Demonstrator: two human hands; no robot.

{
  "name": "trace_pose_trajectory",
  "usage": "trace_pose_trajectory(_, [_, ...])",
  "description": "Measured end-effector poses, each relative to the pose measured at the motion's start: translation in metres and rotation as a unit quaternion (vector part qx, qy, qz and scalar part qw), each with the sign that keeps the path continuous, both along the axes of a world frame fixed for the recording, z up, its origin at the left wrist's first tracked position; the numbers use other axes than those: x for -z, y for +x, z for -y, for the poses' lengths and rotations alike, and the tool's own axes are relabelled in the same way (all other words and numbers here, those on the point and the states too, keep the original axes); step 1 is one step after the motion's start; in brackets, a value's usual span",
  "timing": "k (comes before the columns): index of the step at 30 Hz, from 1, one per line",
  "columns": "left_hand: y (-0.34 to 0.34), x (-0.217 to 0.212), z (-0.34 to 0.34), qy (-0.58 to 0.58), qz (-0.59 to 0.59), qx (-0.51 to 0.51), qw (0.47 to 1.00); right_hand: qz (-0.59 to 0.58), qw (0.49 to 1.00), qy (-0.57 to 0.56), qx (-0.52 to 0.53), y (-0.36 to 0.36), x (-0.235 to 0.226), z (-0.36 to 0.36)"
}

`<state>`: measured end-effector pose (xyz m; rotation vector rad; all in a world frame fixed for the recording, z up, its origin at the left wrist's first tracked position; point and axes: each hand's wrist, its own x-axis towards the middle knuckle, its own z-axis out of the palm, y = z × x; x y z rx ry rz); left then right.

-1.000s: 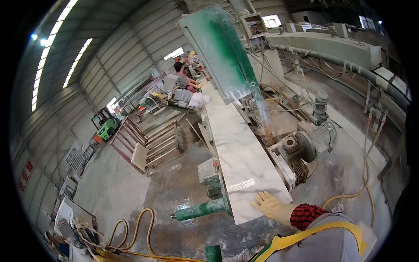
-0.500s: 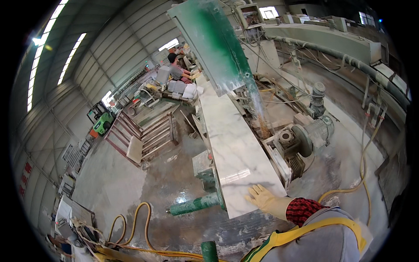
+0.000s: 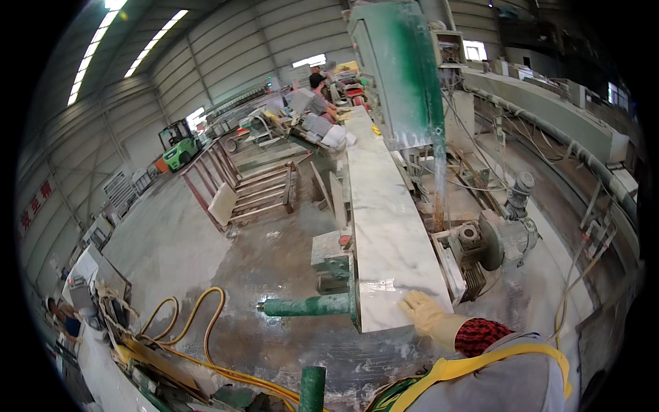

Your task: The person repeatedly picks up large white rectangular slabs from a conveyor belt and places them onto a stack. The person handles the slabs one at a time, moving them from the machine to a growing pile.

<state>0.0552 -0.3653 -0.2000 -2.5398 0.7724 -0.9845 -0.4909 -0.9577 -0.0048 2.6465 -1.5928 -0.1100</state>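
At the near end of the line, right hand in a tan rubber glove lies flat on the marble slab, fingers spread, palm on the slab's near right corner. Nothing clamped, just pressing on the stone. Left hand is out of frame.

Slab is long, white with grey veining, wet, running away from the hand along the machine bed toward the green-and-white machine housing at its far end. Near edge of the slab sits just above a green roller arm that sticks out to the left. Electric motor stands just right of the slab, near the hand.

Floor is wet grey concrete, with yellow hoses looped at lower left. Red-brown metal rack stands left of the slab with a pale stone piece leaning on it. Green forklift is parked further back by the wall. Another person works at the far end of the line. Room is a big corrugated-metal hall with skylight strips in the roof.

Signs: red lettering on the left wall, a short row of characters; too distorted to make out more. No packages that I can tell.
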Motion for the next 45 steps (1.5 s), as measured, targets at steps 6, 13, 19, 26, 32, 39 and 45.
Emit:
trace_pose_trajectory(6, [-0.001, 0.011, -0.046, 0.013, -0.015, -0.029, 0.999, -0.078, 0.994, 0.067, 0.029, 0.013, -0.016, 0.019])
trace_pose_trajectory(13, [0.001, 0.005, -0.091, 0.044, -0.018, -0.033, 0.998, -0.053, 0.998, 0.034, 0.032, 0.011, -0.014, 0.012])
trace_pose_trajectory(19, [-0.005, 0.005, -0.116, 0.053, -0.019, -0.042, 0.998, 0.056, 0.998, 0.010, -0.006, 0.030, -0.019, -0.029])
trace_pose_trajectory(26, [-0.008, 0.006, -0.136, 0.064, -0.028, -0.044, 0.997, 0.083, 0.996, -0.042, -0.004, 0.039, 0.009, -0.020])
trace_pose_trajectory(32, [-0.021, 0.018, -0.149, 0.069, -0.049, -0.063, 0.994, 0.128, 0.991, -0.033, 0.018, 0.051, 0.004, -0.009])
trace_pose_trajectory(39, [-0.032, 0.023, -0.164, 0.076, -0.068, -0.085, 0.991, 0.100, 0.994, -0.046, 0.015, 0.062, 0.011, -0.016])
trace_pose_trajectory(45, [-0.027, 0.024, -0.172, 0.094, -0.067, -0.081, 0.990, 0.087, 0.995, -0.040, 0.030, 0.067, 0.011, 0.007])
